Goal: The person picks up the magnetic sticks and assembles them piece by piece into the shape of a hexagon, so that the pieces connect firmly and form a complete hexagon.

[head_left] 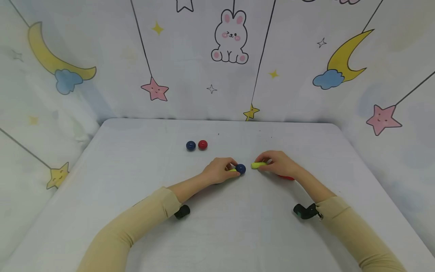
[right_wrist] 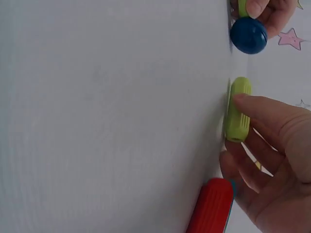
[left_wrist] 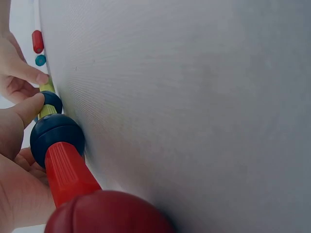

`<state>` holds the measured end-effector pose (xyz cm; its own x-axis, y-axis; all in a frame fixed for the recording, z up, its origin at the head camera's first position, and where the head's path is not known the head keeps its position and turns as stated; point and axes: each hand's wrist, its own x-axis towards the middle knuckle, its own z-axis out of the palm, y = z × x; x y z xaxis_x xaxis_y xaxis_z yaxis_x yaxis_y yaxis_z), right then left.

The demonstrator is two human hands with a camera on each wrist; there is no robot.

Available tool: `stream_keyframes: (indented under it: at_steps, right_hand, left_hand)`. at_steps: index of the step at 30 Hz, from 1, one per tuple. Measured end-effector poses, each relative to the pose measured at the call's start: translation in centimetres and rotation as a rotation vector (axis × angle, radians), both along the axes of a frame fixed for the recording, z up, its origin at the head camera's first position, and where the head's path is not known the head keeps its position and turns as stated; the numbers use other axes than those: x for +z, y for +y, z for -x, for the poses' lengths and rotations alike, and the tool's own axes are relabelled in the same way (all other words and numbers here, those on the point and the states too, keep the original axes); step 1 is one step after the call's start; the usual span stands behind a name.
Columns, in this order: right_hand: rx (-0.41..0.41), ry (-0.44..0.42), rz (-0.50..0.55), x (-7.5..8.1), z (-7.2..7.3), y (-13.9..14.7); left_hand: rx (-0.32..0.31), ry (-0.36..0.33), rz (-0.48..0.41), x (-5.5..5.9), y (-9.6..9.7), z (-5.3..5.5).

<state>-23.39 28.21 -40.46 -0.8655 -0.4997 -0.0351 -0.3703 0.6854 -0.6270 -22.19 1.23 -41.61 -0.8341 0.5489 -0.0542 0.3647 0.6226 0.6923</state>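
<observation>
Evidently both hands are busy above the middle of the white table (head_left: 136, 158); the left hand (head_left: 219, 170) pinches a joined lime stick (left_wrist: 47, 110), which sits in a row of parts; at the row's tip is a front blue ball (head_left: 240, 169), and behind the joined lime stick come a second blue ball (left_wrist: 57, 135), a red stick (left_wrist: 70, 172) and a dark red ball (left_wrist: 107, 213), each touching the next.

The right hand (head_left: 278, 163) grasps a loose lime stick (right_wrist: 238, 114) between thumb and fingers; its near end points at the front blue ball, close by but apart from it; a spare red stick (right_wrist: 211, 206) lies just beside the right hand, with a teal piece (left_wrist: 40, 60) next to it.

Farther back on the table, a far blue ball (head_left: 191, 146) and a bright red ball (head_left: 202, 144) sit side by side; behind them hangs a cloth with a rabbit (head_left: 231, 37), moons and stars.
</observation>
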Motion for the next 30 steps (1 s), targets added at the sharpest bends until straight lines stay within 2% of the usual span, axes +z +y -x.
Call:
stream_keyframes:
  at_steps: [7, 14, 21, 30]
  right_hand:
    - [0.115, -0.014, 0.067, 0.5, -0.6, -2.5]
    - [0.122, -0.009, 0.059, 0.5, -0.6, -3.4]
    - [0.134, -0.029, 0.103, 0.2, -0.6, -4.2]
    - [0.141, -0.055, 0.137, -0.2, -0.5, -5.5]
  left_hand:
    - [0.0, -0.007, -0.017, -0.1, -0.6, 0.0]
    - [0.007, -0.011, -0.008, -0.1, -1.2, -0.1]
    - [0.005, 0.021, 0.01, 0.3, -1.6, -0.2]
    - [-0.009, 0.043, 0.001, 0.1, -1.6, -0.1]
